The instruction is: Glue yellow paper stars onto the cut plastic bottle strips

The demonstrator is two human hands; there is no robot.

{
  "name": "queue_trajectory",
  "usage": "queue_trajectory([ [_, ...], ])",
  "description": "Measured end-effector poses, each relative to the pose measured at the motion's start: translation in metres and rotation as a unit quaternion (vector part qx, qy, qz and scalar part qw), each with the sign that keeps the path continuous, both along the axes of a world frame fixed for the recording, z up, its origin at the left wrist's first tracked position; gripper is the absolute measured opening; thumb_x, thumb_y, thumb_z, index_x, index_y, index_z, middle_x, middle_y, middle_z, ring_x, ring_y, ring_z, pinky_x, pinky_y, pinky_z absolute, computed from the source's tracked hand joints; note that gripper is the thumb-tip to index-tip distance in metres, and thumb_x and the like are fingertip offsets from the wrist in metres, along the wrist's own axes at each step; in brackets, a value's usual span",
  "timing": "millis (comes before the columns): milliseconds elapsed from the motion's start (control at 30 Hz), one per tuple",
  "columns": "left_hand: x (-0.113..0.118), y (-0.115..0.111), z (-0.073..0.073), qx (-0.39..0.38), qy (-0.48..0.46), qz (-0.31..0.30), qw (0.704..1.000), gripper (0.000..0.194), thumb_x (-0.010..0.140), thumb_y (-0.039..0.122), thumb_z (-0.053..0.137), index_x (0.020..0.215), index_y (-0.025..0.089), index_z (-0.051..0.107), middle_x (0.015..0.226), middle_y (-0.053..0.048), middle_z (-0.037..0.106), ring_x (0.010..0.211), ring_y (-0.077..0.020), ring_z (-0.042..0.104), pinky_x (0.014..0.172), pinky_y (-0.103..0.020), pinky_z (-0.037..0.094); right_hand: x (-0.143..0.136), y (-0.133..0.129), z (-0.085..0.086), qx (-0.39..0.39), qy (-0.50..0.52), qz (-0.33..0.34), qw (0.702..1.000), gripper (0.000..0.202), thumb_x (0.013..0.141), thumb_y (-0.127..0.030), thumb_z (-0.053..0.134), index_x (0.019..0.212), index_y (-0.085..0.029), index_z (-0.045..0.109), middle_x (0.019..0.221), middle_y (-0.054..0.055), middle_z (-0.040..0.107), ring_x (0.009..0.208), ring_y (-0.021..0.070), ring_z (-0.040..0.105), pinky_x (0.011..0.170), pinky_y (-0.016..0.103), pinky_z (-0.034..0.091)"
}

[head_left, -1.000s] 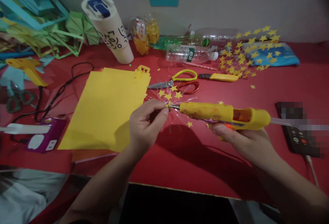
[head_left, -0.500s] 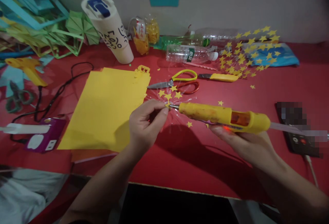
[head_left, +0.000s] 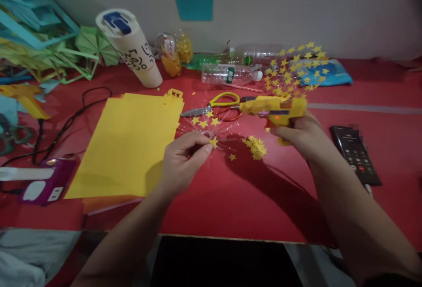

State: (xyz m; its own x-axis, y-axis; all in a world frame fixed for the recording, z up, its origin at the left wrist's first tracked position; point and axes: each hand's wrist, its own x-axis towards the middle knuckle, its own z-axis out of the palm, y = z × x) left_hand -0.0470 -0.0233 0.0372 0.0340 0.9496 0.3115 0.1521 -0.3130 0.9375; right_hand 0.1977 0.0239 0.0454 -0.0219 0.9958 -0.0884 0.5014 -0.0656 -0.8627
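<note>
A: Left fingers?
B: Left hand (head_left: 184, 159): thumb and index pinched together on a small yellow star (head_left: 213, 142). Flat, sharp-pointed, plain yellow, looks like paper; partly covered by the fingertips.

A: Right fingers?
B: Right hand (head_left: 305, 135) wrapped round the handle of a yellow glue gun (head_left: 277, 104). It's held right of and beyond the left fingertips, metal nozzle aimed left, apart from the pinched star. Orange light glowing on its side, purple star mark ahead of that.

A: Just off the left fingertips?
B: Right past them, clear strands (head_left: 207, 133) fan out, several yellow stars (head_left: 203, 124) among them; can't tell if attached. To the right, one loose star (head_left: 232, 157), then a heap of stars (head_left: 257, 147) between the hands, on the red table (head_left: 214, 212).

A: Farther out?
B: Scissors (head_left: 199, 111) beyond the left fingers, blades leftward. Yellow sheets (head_left: 125, 146) left of that hand. Clear bottle (head_left: 216, 74) on its side past the scissors. Star-dotted clear spray (head_left: 288, 76) beyond the right fingers; phone (head_left: 356, 155) to their right.
</note>
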Motion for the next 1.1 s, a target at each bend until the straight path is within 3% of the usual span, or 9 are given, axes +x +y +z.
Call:
queue_trajectory([
  [67,0.003,-0.001,0.002,-0.05,-0.023,-0.017,0.998,0.011,0.073,0.015,0.059,0.062,0.018,0.06,0.056,0.004,0.053,0.051,-0.0072,0.044,0.049,-0.021,0.038,0.008,0.014,-0.013,0.003,-0.033,-0.049,0.998,0.029,0.06,-0.037,0.063,0.083,-0.02,0.057,0.068,-0.001,0.057,0.053,0.013,0.046,0.047,0.027,0.034],
  [167,0.006,-0.001,0.004,-0.13,-0.067,-0.052,0.988,0.009,0.073,0.019,0.061,0.063,0.019,0.062,0.055,0.005,0.051,0.048,-0.0059,0.04,0.047,-0.02,0.035,0.016,0.029,-0.028,0.0,-0.193,-0.087,0.977,0.023,0.071,-0.041,0.056,0.063,-0.021,0.049,0.059,0.001,0.052,0.053,0.0147,0.047,0.051,0.029,0.031],
  [333,0.011,0.0,0.009,-0.239,-0.123,-0.098,0.958,0.008,0.069,0.024,0.064,0.064,0.018,0.061,0.049,0.007,0.046,0.042,-0.0039,0.033,0.04,-0.018,0.026,0.017,0.035,-0.044,0.016,-0.436,0.009,0.9,0.032,0.085,-0.039,0.042,0.063,-0.018,0.054,0.067,0.01,0.063,0.064,0.0214,0.057,0.059,0.033,0.032],
  [533,0.012,0.001,0.017,-0.327,-0.183,-0.119,0.919,0.01,0.06,0.024,0.067,0.06,0.017,0.059,0.046,0.007,0.046,0.039,-0.0028,0.031,0.036,-0.017,0.017,0.017,0.029,-0.047,0.078,-0.526,0.038,0.846,0.036,0.088,-0.037,0.043,0.069,-0.013,0.063,0.075,0.015,0.067,0.071,0.0254,0.062,0.068,0.038,0.037],
  [633,0.009,0.0,0.017,-0.354,-0.207,-0.14,0.901,0.01,0.061,0.024,0.068,0.06,0.017,0.061,0.043,0.007,0.045,0.038,-0.0026,0.03,0.036,-0.016,0.014,0.008,0.013,-0.026,0.208,-0.458,0.035,0.864,0.022,0.085,-0.031,0.053,0.073,-0.015,0.061,0.078,0.013,0.066,0.074,0.025,0.062,0.067,0.037,0.041],
  [733,0.008,-0.001,0.017,-0.377,-0.231,-0.169,0.881,0.011,0.062,0.024,0.068,0.059,0.016,0.061,0.042,0.006,0.047,0.036,-0.0017,0.028,0.036,-0.015,0.013,-0.013,-0.013,0.003,0.362,-0.223,0.155,0.892,0.009,0.088,-0.024,0.054,0.081,-0.02,0.058,0.077,0.004,0.066,0.072,0.0169,0.062,0.067,0.031,0.047],
  [800,0.009,-0.002,0.018,-0.392,-0.251,-0.191,0.864,0.011,0.061,0.023,0.068,0.058,0.015,0.061,0.041,0.006,0.047,0.035,-0.0008,0.027,0.035,-0.015,0.013,-0.028,-0.029,0.016,0.418,-0.113,0.209,0.877,0.005,0.088,-0.017,0.056,0.089,-0.022,0.057,0.083,0.002,0.068,0.078,0.0148,0.064,0.069,0.029,0.05],
  [933,0.01,-0.002,0.016,-0.434,-0.284,-0.23,0.823,0.01,0.06,0.02,0.068,0.056,0.014,0.061,0.041,0.005,0.047,0.033,0.0,0.026,0.034,-0.015,0.012,-0.046,-0.044,0.016,0.413,-0.061,0.27,0.868,0.012,0.088,-0.013,0.056,0.097,-0.021,0.057,0.091,0.003,0.071,0.086,0.0138,0.067,0.075,0.028,0.054],
  [1100,0.012,-0.003,0.007,-0.466,-0.317,-0.268,0.781,0.01,0.06,0.02,0.067,0.055,0.014,0.061,0.039,0.005,0.043,0.032,0.0001,0.024,0.034,-0.016,0.01,-0.048,-0.042,0.007,0.382,-0.035,0.281,0.879,0.009,0.089,-0.012,0.055,0.094,-0.02,0.057,0.086,0.003,0.072,0.082,0.0114,0.068,0.073,0.024,0.055],
])
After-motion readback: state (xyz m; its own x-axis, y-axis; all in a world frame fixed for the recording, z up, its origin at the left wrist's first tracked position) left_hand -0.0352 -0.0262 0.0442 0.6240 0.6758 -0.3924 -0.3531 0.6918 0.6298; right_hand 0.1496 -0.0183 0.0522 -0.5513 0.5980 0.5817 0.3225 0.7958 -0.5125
